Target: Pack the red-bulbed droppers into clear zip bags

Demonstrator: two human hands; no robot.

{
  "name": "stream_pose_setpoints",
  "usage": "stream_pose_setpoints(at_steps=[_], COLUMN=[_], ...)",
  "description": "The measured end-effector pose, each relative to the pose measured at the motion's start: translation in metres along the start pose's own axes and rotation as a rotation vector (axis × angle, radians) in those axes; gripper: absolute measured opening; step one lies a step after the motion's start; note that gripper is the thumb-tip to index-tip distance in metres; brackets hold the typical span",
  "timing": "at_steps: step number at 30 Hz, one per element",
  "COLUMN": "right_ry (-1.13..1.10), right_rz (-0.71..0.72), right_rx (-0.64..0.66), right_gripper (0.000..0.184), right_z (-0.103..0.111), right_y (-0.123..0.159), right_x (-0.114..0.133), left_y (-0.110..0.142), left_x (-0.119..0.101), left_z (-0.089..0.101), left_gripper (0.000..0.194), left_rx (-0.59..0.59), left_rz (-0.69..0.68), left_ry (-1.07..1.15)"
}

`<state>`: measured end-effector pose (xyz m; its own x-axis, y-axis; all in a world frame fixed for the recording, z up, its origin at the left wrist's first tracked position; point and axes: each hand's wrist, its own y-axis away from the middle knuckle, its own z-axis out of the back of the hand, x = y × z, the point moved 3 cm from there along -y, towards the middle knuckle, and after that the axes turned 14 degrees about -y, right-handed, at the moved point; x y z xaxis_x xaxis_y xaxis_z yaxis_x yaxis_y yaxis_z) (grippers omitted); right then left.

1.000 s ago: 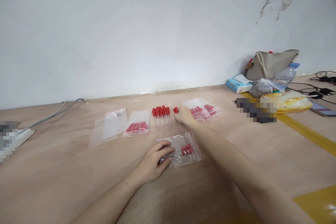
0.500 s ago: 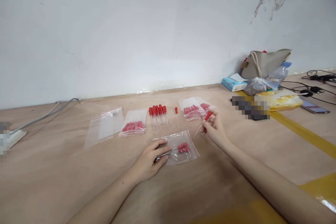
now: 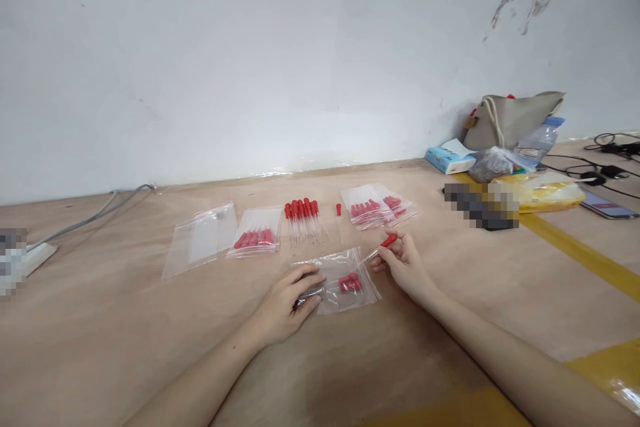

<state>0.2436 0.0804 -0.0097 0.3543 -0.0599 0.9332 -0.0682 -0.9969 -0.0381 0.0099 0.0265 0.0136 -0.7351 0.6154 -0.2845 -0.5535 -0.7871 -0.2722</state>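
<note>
My left hand (image 3: 290,299) lies on the left end of a clear zip bag (image 3: 345,279) that holds a few red-capped droppers, its fingers pinching the bag's edge. My right hand (image 3: 403,260) is closed on one red-capped dropper (image 3: 387,241), held just right of the bag with its glass tip pointing towards the bag's opening. Behind the bag lies a row of loose red-capped droppers (image 3: 301,212), with a single dropper (image 3: 339,209) apart to their right.
Filled bags of droppers lie at the left (image 3: 256,233) and right (image 3: 377,207) of the loose row, and empty zip bags (image 3: 203,240) lie further left. A beige pouch (image 3: 515,120), tissue pack (image 3: 450,157), yellow packet (image 3: 547,190), phone (image 3: 607,205) and cables (image 3: 610,147) crowd the right. A grey cable (image 3: 95,213) runs at left.
My right hand picked one dropper from near the loose row, drew it back, and has now lowered it beside the bag. My left hand stayed on the bag.
</note>
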Motion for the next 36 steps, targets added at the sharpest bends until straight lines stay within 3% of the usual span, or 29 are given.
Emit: stream_pose_setpoints(at_steps=[3, 6, 12, 17, 21, 32, 36], right_ry=[-0.015, 0.092, 0.597, 0.717, 0.796, 0.371, 0.446], right_rz=[-0.019, -0.051, 0.211, 0.262, 0.205, -0.061, -0.021], right_rx=[0.007, 0.095, 0.301, 0.376, 0.396, 0.451, 0.489], right_gripper=[0.05, 0.041, 0.023, 0.022, 0.02, 0.028, 0.022], right_z=[0.005, 0.006, -0.003, -0.011, -0.009, -0.017, -0.015], right_y=[-0.002, -0.004, 0.0, 0.0, -0.002, 0.005, 0.005], right_x=[0.002, 0.001, 0.002, 0.001, 0.001, 0.001, 0.002], left_y=[0.0, 0.001, 0.002, 0.001, 0.001, 0.001, 0.0], left_x=[-0.001, -0.001, -0.001, 0.0, -0.001, -0.001, -0.001], left_z=[0.001, 0.002, 0.001, 0.0, 0.0, 0.001, 0.001], left_gripper=[0.036, 0.043, 0.047, 0.045, 0.043, 0.044, 0.041], left_rx=[0.013, 0.014, 0.02, 0.017, 0.011, 0.034, 0.033], left_rz=[0.018, 0.04, 0.049, 0.042, 0.037, 0.038, 0.018], left_ry=[-0.008, -0.009, 0.004, 0.009, 0.001, -0.004, -0.011])
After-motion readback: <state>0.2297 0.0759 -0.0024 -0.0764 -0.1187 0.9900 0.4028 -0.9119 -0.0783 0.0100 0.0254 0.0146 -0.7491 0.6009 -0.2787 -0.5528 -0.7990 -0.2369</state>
